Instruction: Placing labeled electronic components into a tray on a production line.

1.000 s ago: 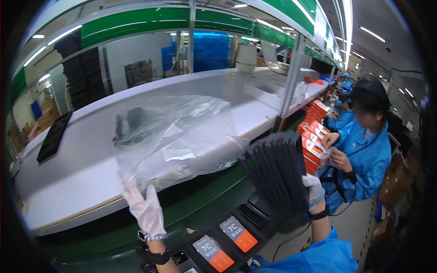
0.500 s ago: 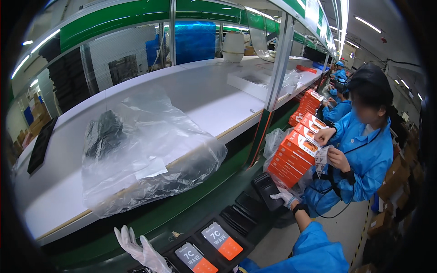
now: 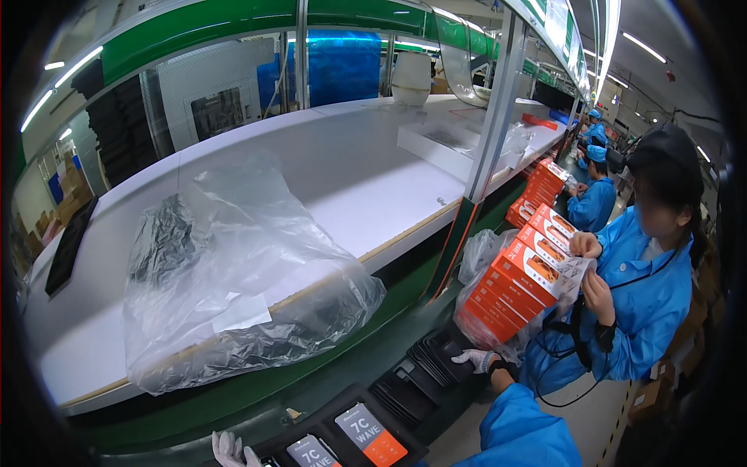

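My left hand (image 3: 233,450), in a white glove, is partly cut off by the lower edge. Its fingers are apart, beside the left end of a black tray (image 3: 359,397). In that tray lie flat phones with grey-and-orange fronts, among them a nearer phone (image 3: 310,451) and a farther phone (image 3: 370,434). To the right, my gloved right hand (image 3: 476,359) has its fingers closed over the edge of an empty black tray (image 3: 449,350). That tray rests at the right end of a leaning row of black trays (image 3: 405,393).
A large clear plastic bag (image 3: 257,311) drapes over the white bench's (image 3: 373,194) front edge. At right, a co-worker (image 3: 638,288) in blue handles a label sheet (image 3: 574,274) by stacked orange boxes (image 3: 506,292). A metal post (image 3: 495,117) rises from the bench edge.
My right hand has lowered the empty black tray against the row of black trays. My left hand has dropped toward the lower edge. The co-worker has moved the label sheet closer to the boxes.
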Demonstrator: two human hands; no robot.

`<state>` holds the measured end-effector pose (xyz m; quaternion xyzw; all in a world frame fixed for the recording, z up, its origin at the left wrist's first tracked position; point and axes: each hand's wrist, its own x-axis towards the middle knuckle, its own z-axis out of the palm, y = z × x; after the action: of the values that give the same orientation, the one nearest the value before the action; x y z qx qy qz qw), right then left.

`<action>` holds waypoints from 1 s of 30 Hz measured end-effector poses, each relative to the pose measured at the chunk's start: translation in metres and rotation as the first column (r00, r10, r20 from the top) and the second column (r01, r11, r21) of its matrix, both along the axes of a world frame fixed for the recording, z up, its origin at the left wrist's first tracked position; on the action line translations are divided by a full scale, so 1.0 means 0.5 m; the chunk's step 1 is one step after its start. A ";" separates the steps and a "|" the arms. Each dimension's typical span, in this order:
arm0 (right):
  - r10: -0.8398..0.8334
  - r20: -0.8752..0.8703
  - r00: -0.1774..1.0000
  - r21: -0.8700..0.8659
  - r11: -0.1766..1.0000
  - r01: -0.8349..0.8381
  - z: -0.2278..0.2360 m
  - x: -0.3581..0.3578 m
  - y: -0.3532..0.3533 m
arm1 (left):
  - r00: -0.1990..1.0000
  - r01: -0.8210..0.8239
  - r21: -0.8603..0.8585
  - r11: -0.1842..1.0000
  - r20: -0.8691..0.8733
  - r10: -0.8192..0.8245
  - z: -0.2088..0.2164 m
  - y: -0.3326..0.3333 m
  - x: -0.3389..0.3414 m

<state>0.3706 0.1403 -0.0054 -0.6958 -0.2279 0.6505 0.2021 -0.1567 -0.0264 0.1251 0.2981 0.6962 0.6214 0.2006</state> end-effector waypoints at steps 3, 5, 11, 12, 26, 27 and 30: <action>0.031 -0.272 0.962 0.053 0.998 -0.017 -0.062 0.035 0.006 | 1.000 0.003 -0.006 1.000 -0.006 -0.004 -0.003 0.002 0.004; 0.280 0.408 0.869 0.096 0.933 -0.346 -0.052 0.042 0.020 | 1.000 0.002 -0.009 1.000 -0.005 -0.002 -0.010 0.003 0.003; -0.151 0.824 0.546 0.540 0.500 -0.677 -0.006 -0.041 -0.008 | 0.995 0.074 -0.048 0.996 -0.057 -0.077 -0.024 0.004 0.001; -0.143 0.797 0.586 0.575 0.473 -0.667 -0.006 -0.060 -0.017 | 0.994 0.094 -0.047 0.995 -0.045 -0.096 -0.020 0.006 0.004; -0.397 0.673 0.623 0.739 0.343 -0.580 -0.005 -0.167 -0.035 | 0.993 0.121 -0.017 0.992 -0.010 -0.121 -0.046 -0.006 -0.007; -0.285 0.692 0.663 0.719 0.350 -0.600 -0.003 -0.189 -0.042 | 0.992 0.122 -0.009 0.992 0.003 -0.122 -0.051 -0.007 -0.004; 0.200 0.855 0.479 0.299 0.565 -0.769 0.022 -0.259 -0.076 | 0.993 0.122 -0.027 0.992 0.008 -0.122 -0.045 -0.005 0.010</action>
<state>0.2411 0.1025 0.0057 -0.6701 -0.7035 0.2104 0.1091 -0.1516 -0.0287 0.1027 0.3354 0.6845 0.5994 0.2442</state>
